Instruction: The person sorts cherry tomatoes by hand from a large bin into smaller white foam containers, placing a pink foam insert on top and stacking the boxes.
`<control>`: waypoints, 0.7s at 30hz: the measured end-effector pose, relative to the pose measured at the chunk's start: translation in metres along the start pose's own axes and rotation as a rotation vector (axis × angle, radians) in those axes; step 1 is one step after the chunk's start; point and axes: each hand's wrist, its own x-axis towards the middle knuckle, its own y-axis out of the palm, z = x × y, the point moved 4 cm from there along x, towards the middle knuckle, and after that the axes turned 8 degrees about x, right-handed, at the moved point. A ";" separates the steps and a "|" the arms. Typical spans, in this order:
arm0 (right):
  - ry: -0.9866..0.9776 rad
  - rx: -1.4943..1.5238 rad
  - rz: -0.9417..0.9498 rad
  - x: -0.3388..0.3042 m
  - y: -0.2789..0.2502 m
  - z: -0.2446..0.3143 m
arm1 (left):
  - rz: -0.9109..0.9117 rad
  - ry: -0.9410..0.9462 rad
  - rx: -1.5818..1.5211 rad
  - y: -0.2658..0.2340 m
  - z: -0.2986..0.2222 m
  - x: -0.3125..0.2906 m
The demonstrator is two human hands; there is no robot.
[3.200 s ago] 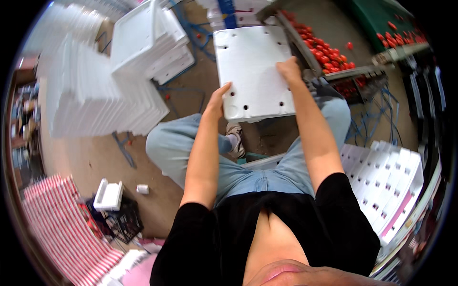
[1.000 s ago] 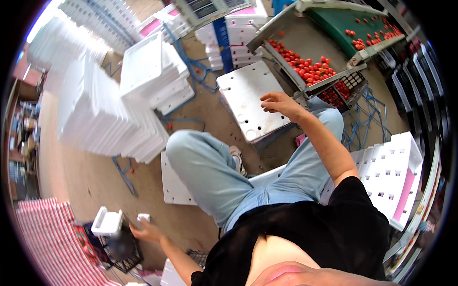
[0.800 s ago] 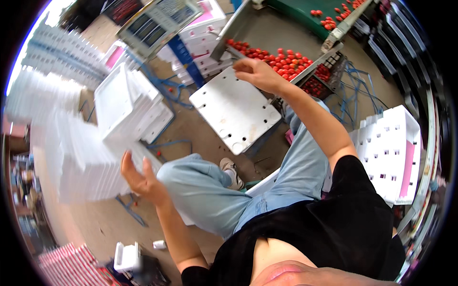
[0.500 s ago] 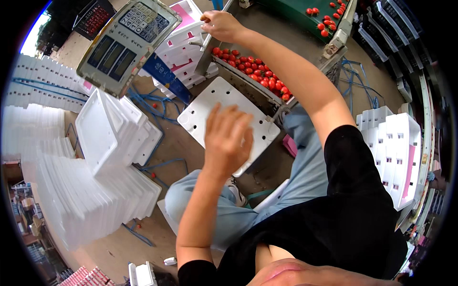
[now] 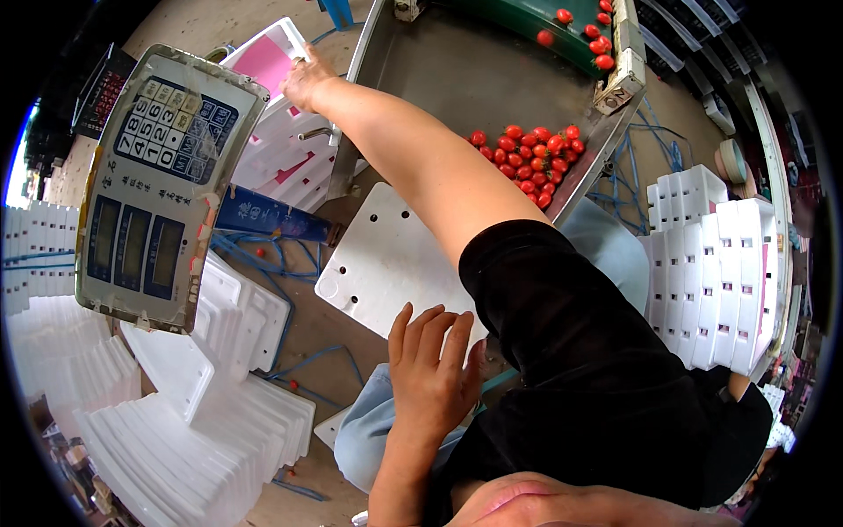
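My right arm reaches to the far left. My right hand (image 5: 311,81) is closed over the rim of a white tray (image 5: 294,33) with a pink lining, the top one of a stack. My left hand (image 5: 432,373) hovers near my lap, holding nothing, its fingers apart. Just beyond it lies a white panel with round holes (image 5: 373,263), partly hidden by my right arm. Red cherry tomatoes (image 5: 537,162) are heaped in the near right corner of a metal trough (image 5: 457,66), partly behind my right arm.
A scale display (image 5: 167,184) on a blue post (image 5: 268,213) stands at left. Stacks of white trays fill the left (image 5: 211,448) and right (image 5: 716,281). More tomatoes sit on a green chute (image 5: 518,26). Blue strapping (image 5: 281,255) lies on the floor.
My right hand has moved left onto the pink-lined tray. My left hand has drawn back toward my lap. The view has shifted, so the scale display appears further left and lower.
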 end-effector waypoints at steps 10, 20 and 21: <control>-0.072 -0.293 -0.516 -0.109 -0.127 -0.016 | -0.100 0.049 -0.013 -0.010 -0.011 -0.016; -0.124 -0.236 -0.990 -0.417 -0.208 -0.094 | -0.123 0.039 0.121 -0.011 -0.018 -0.044; -0.116 -0.234 -0.979 -0.452 -0.212 -0.086 | -0.108 -0.037 0.099 -0.013 -0.015 -0.050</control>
